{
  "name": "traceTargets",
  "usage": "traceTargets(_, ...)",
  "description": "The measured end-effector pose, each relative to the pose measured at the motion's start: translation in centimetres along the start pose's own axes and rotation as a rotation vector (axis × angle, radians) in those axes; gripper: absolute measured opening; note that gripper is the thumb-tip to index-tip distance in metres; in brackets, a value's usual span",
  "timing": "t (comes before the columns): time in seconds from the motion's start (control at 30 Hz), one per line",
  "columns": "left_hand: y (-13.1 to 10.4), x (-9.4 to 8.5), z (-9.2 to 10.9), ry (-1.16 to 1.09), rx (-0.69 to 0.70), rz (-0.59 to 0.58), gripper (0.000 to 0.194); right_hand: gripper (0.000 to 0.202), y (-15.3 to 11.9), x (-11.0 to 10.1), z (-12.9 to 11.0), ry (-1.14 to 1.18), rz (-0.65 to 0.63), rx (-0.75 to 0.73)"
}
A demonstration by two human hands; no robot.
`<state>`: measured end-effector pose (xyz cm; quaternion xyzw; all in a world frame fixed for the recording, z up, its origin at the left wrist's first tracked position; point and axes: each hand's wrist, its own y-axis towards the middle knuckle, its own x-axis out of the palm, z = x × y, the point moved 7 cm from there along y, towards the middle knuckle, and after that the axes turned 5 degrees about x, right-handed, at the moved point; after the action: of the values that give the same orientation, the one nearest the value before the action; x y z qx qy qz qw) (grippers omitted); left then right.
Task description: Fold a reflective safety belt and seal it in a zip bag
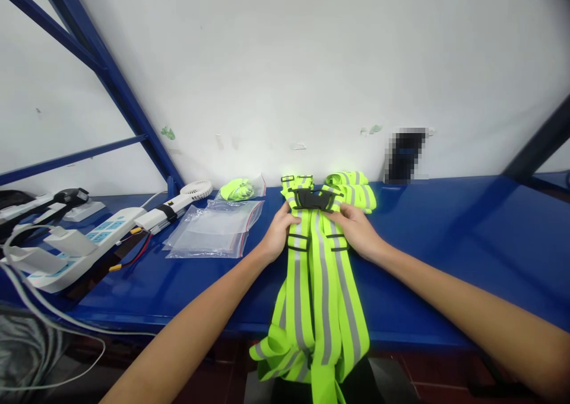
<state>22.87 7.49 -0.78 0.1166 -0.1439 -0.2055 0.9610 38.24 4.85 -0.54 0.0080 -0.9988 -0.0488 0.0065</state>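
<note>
A neon yellow-green reflective vest made of straps [321,273], with grey stripes, lies across the blue bench and hangs over its front edge. A black buckle [315,199] sits at its upper end, with black strap sliders below. My left hand [281,230] grips the left side of the straps, its thumb on top just under the buckle. On the other side my right hand [354,229] is closed on the right straps, its thumb near the buckle. Fingers beneath the straps are hidden.
Behind the buckle lie more folded yellow-green straps [354,189]. Clear plastic bags [211,229] and a bagged yellow-green bundle [237,189] are left of my hands. Further left are a white handheld fan [196,190], a power strip [100,237] and cables. A blurred dark rectangle [405,155] leans against the wall.
</note>
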Motion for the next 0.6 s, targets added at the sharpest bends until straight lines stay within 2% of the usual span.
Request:
traceTargets(0.23,-0.1,0.1,0.6,0.036,0.005,0.027,0.037,0.018,-0.8,1.1,0.4,0.276,-0.06,0.233)
traceTargets(0.4,-0.3,0.1,0.7,-0.027,-0.072,0.072,0.027,0.025,-1.3,2.1,0.3,0.377,-0.168,0.342)
traceTargets(0.53,-0.6,0.5,0.7,-0.047,-0.227,-0.011,0.026,0.03,-2.0,3.2,-0.1,0.421,-0.336,0.446)
traceTargets(0.6,-0.6,0.5,1.0,-0.043,-0.248,-0.047,0.025,0.027,-2.2,3.0,-0.5,0.439,-0.341,0.485)
